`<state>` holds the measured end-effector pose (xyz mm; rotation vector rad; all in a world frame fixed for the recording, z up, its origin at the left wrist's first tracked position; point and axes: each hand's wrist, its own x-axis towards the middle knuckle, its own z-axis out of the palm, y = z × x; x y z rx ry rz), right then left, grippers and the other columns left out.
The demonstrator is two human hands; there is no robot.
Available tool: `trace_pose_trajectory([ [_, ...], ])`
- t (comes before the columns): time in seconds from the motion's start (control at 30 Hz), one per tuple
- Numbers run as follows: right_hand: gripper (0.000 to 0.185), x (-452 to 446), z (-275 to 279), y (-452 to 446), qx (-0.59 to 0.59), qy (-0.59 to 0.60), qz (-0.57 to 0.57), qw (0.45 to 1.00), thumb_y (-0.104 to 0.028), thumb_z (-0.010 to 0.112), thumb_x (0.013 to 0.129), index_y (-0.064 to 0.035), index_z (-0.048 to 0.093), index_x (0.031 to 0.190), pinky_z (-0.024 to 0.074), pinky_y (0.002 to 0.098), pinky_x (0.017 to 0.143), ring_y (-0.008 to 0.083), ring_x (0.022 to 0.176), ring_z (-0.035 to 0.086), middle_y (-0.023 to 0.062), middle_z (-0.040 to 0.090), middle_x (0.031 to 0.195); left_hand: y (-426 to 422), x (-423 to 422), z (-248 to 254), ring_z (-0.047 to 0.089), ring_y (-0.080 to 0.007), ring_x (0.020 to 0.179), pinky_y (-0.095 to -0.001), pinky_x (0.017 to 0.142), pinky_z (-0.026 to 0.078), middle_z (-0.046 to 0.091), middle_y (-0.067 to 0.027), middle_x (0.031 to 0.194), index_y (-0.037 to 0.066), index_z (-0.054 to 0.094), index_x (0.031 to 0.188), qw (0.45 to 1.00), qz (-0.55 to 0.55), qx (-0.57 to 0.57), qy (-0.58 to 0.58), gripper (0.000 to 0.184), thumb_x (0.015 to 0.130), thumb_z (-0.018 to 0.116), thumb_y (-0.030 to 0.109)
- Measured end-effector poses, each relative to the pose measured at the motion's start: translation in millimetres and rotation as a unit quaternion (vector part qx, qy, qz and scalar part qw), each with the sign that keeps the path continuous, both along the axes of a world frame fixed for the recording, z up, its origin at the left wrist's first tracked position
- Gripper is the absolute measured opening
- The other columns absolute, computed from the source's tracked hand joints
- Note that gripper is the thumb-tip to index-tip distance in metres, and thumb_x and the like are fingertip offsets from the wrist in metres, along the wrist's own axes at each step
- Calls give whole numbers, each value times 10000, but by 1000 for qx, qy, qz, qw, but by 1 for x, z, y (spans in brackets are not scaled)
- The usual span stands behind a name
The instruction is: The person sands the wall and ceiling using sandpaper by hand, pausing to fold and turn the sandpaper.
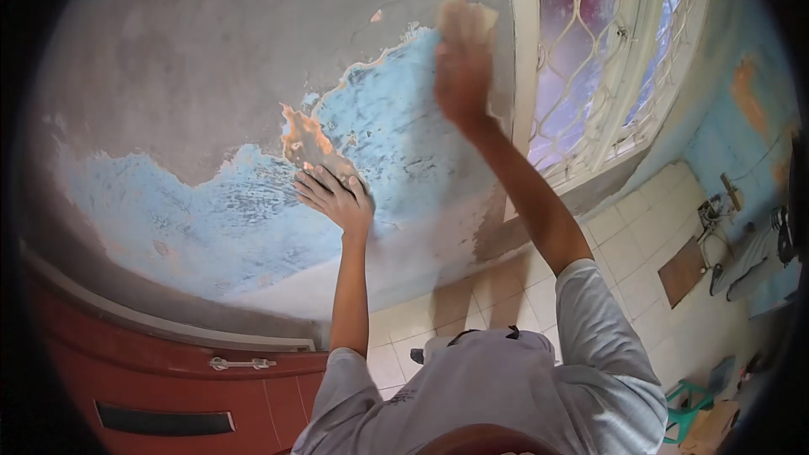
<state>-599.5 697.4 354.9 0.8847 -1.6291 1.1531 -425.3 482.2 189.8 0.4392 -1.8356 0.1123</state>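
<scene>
My left hand (339,200) lies flat against the wall with its fingers spread, just below an orange-brown bare patch (308,132). Higher up, near the window frame, my right hand (463,67) presses a pale tan sheet (480,18) that looks like sandpaper against the wall. Motion blurs that hand, and most of the sheet is hidden under its fingers. Worn, scuffed light blue paint (396,105) covers the wall between the two hands. Grey filler or plaster (211,50) spreads above it, meeting the blue along a ragged edge.
A window with a white metal grille (581,59) stands to the right. At lower left is a red door (168,371) with a bolt (242,363). On the tiled floor (624,244) lie a brown board (681,272) and, farther down, a green stool (687,409).
</scene>
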Motion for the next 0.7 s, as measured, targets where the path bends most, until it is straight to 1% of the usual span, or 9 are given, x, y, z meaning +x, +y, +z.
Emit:
trace_pose_trajectory([
  [0.07, 518, 40, 6, -17, 155, 9, 50, 987, -119, 523, 965, -110, 535, 1483, 397, 459, 1141, 294, 1363, 527, 67, 602, 1446, -1, -2, -2, -44, -513, 1558, -667, 1207, -37, 29, -286, 1700, 78, 157, 1660, 1000, -8, -9, 13, 706, 1093, 344, 455],
  [0.1, 514, 25, -24, -35, 173, 243, 103, 949, -124, 509, 966, -106, 539, 1478, 417, 463, 1109, 307, 1354, 540, 83, 620, 1425, -3, 0, -3, -64, -511, 1556, -666, 1204, -51, -13, -286, 1699, 70, 111, 1661, 1000, -3, -7, -6, 727, 1092, 334, 464],
  [0.2, 489, 9, 5, -15, 185, 166, 58, 967, -106, 531, 962, -72, 564, 1449, 410, 513, 1085, 322, 1231, 594, 163, 618, 1392, -8, 4, -5, -84, -511, 1554, -670, 1200, -59, -53, -287, 1697, 61, 71, 1662, 999, -3, -8, -36, 750, 1090, 334, 468],
  [0.33, 542, 6, -8, -45, -70, 70, -139, 985, -132, 496, 990, -16, 447, 1516, 325, 563, 1173, 305, 1369, 515, 144, 557, 1476, -6, 9, -14, -71, -518, 1552, -681, 1197, -41, -42, -294, 1696, 53, 87, 1659, 998, -12, 21, -59, 750, 1087, 366, 449],
  [0.37, 513, 26, -17, -47, 32, 101, -88, 990, -135, 497, 989, -31, 488, 1491, 246, 644, 1190, 278, 1417, 472, 144, 543, 1487, -5, 10, -15, -71, -518, 1552, -681, 1197, -41, -42, -294, 1696, 53, 87, 1659, 998, -8, 23, -60, 750, 1087, 366, 449],
  [0.47, 520, 28, -36, -30, 253, 247, 20, 935, -199, 536, 981, -137, 518, 1497, 214, 645, 1211, 221, 1457, 441, 66, 486, 1570, -7, 13, -12, -4, -543, 1545, -697, 1195, 13, 54, -319, 1685, 65, 197, 1650, 998, -20, 22, -47, 716, 1080, 426, 433],
  [0.53, 547, 3, -18, -17, 175, 175, -142, 958, -195, 526, 969, -148, 501, 1513, 159, 713, 1190, 245, 1479, 418, 69, 482, 1576, -9, 16, -14, 0, -551, 1541, -701, 1193, 19, 64, -323, 1682, 65, 218, 1646, 997, -35, 34, -68, 714, 1075, 438, 433],
  [0.6, 583, 8, 9, -9, -79, 26, -129, 988, -189, 524, 960, -153, 470, 1539, 146, 762, 1158, 303, 1485, 401, 88, 463, 1586, -10, 19, -15, 8, -551, 1541, -700, 1193, 20, 72, -324, 1681, 67, 223, 1645, 996, -35, 37, -73, 715, 1071, 445, 432],
  [0.7, 592, 25, -33, -63, -65, 40, -88, 993, -180, 531, 964, -152, 458, 1551, 132, 770, 1150, 351, 1490, 380, 102, 436, 1601, -9, 19, -11, 24, -553, 1540, -699, 1194, 23, 84, -327, 1679, 68, 227, 1645, 996, -31, 42, -73, 721, 1065, 465, 424],
])
